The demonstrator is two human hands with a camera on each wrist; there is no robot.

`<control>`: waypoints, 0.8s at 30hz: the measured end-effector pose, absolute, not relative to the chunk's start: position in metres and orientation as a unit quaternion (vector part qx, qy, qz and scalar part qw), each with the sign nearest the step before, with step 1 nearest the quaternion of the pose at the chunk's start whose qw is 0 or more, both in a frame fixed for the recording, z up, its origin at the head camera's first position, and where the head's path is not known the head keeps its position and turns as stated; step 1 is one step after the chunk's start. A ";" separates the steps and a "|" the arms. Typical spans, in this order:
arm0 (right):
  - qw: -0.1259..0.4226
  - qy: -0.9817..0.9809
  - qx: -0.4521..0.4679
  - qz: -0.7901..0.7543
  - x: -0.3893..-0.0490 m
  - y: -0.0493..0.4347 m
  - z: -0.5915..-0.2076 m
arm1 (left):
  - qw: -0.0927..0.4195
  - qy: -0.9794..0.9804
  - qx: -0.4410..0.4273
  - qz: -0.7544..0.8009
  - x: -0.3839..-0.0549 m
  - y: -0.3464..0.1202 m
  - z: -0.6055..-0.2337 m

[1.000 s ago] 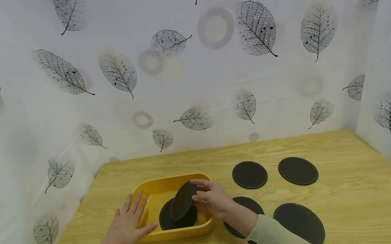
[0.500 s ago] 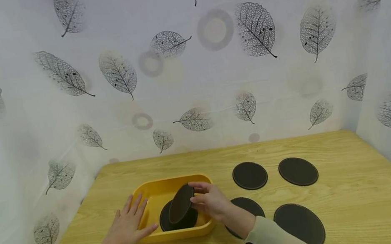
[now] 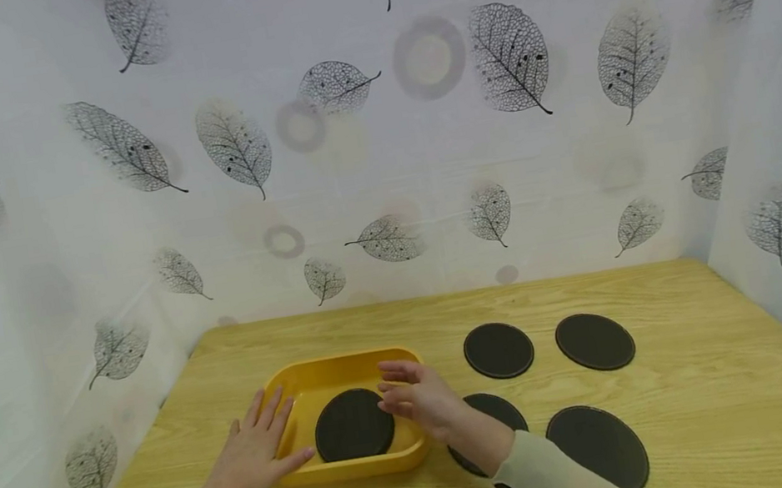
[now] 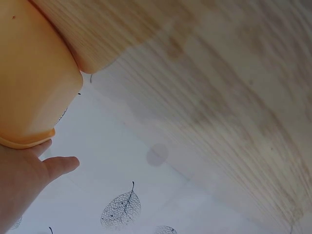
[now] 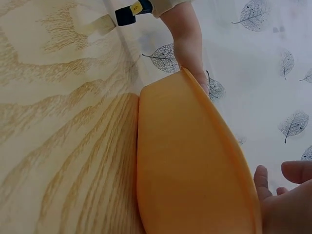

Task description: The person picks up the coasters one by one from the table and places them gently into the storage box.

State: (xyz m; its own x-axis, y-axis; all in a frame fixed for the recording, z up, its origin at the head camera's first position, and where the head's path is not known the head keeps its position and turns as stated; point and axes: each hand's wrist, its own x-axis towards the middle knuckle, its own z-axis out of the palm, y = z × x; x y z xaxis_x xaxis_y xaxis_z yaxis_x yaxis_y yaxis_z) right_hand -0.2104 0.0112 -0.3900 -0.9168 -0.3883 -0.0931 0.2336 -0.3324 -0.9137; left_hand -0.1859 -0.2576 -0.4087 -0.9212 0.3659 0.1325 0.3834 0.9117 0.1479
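Observation:
A yellow plastic bin (image 3: 349, 469) stands on the wooden table. Inside it lies a flat black round coaster (image 3: 354, 425) with a stitched-looking edge; whether others lie beneath it cannot be told. My left hand (image 3: 251, 450) rests on the bin's left rim with fingers spread, and the left wrist view shows that hand (image 4: 24, 180) at the rim. Over the bin's right side hovers my right hand (image 3: 425, 399), its fingers loosely bent and holding nothing. In the right wrist view, the right hand (image 5: 287, 204) is beside the bin's outer wall (image 5: 190, 156).
Right of the bin, several black coasters lie on the table: one at the back (image 3: 499, 350), one at the back right (image 3: 595, 342), one at the front right (image 3: 598, 449), and one partly under the right forearm (image 3: 496, 418). A leaf-patterned curtain (image 3: 422, 146) surrounds the table.
My right hand has let go of the tilted coaster, which now lies flat in the bin over the one there. My left hand has stayed on the rim.

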 end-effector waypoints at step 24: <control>0.188 0.657 -0.163 -0.711 -0.198 0.093 -0.388 | 0.049 -0.977 -0.192 -0.081 -0.187 -0.261 -0.411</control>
